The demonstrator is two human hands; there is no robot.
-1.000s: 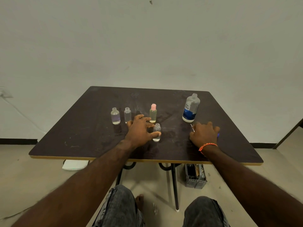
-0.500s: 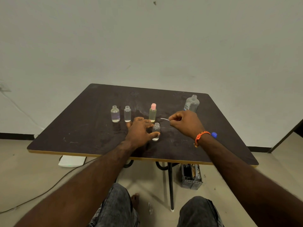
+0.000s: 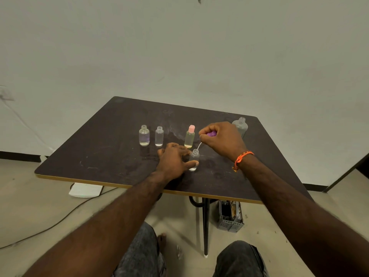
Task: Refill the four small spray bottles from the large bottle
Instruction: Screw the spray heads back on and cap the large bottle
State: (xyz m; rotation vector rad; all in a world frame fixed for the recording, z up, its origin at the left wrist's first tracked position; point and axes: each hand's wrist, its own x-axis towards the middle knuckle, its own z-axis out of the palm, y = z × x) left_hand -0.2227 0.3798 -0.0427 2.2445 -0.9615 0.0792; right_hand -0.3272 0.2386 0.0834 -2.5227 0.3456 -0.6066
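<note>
Surface: dark, scuffed top w/ pale edge band; wide bare area on its left side and along its near edge.
Large bottle: clear, uncapped, upright at far right of surface, partly behind right hand.
Right hand: raised over surface, fingers curled round a purple spray top; thin white dip tube hangs from it, tip just above open small bottle's neck.
Left hand: resting on surface centre, thumb and fingers gripping open small bottle; clear, upright, little liquid at base.
Pink-capped small bottle: yellowish liquid, just behind left hand.
Two uncapped small bottles, far-left one and its neighbour: clear, upright, side by side, left of pink-capped one, apart from it.
</note>
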